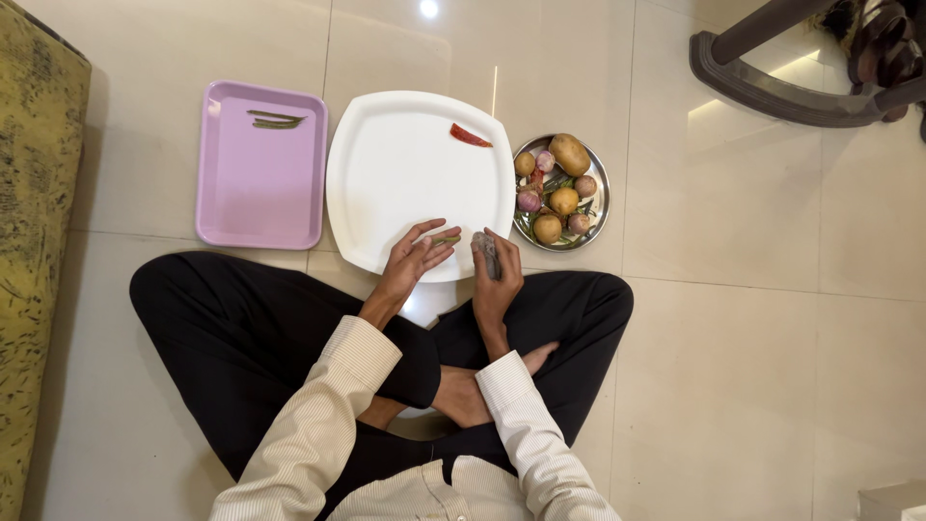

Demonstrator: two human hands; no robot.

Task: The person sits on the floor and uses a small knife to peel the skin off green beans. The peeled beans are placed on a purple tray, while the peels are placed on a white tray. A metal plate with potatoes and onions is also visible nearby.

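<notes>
I sit cross-legged on the floor with a large white square plate [405, 164] in front of me. My left hand [413, 259] rests at the plate's near edge, its fingertips pinching a small green chilli [447, 238]. My right hand [495, 273] is closed around a knife [487, 253] right beside it, the blade pointing toward the chilli. A red chilli piece [470, 136] lies at the plate's far right corner.
A pink tray [258, 183] with green chillies [276, 120] lies to the left. A steel plate [598, 207] of potatoes, onions and greens stands to the right. A yellow patterned couch [34, 241] runs along the left edge; a chair base [772, 87] is far right.
</notes>
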